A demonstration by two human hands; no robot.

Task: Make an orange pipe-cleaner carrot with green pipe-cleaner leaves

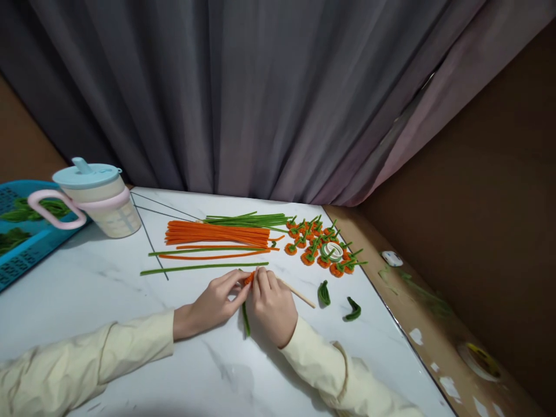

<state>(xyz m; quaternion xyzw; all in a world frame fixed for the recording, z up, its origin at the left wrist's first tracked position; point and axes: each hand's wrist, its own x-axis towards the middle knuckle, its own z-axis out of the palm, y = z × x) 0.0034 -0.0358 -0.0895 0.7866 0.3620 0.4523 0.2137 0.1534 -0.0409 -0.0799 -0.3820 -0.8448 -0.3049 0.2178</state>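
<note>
My left hand and my right hand meet over the marble table, both pinching a small orange pipe-cleaner coil. A green pipe-cleaner stem hangs down from the coil between my hands. A thin wooden stick pokes out from under my right hand toward the right. Just beyond my fingers lies a long green pipe cleaner.
A bundle of orange pipe cleaners and green pipe cleaners lies further back. Several finished orange flowers surround a white tape roll. Two green leaf pieces lie right of my hands. A lidded cup and a blue basket stand left.
</note>
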